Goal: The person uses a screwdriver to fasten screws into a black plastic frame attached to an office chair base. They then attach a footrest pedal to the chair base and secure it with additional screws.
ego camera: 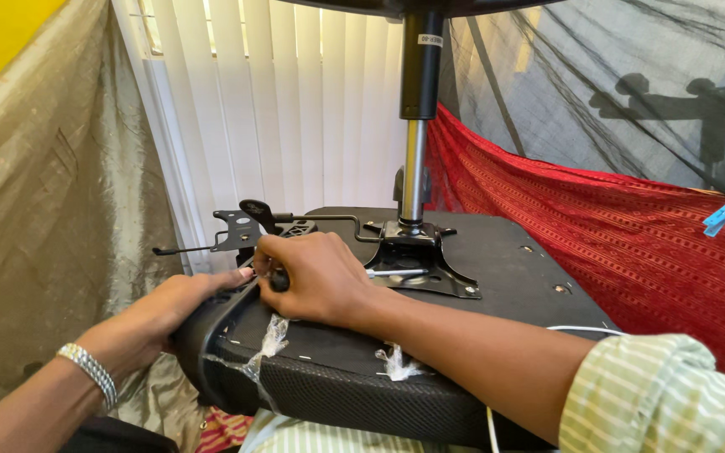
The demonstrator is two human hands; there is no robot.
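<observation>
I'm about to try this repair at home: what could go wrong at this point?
1. The right hand grips a dark tool handle tight against the metal mechanism plate; a slip could drive the knuckles into its edges.
2. The left hand steadies the seat only at its rim, and the seat appears to lie on the lap, so it may tip.
3. The upright gas cylinder adds top weight.

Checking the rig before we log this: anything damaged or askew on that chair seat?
Yes. The upturned chair seat has torn scraps of clear plastic wrap hanging off its near edge, stapled fabric showing. The left hand steadies that edge; the right hand has its grip closed on a dark tool handle.
</observation>
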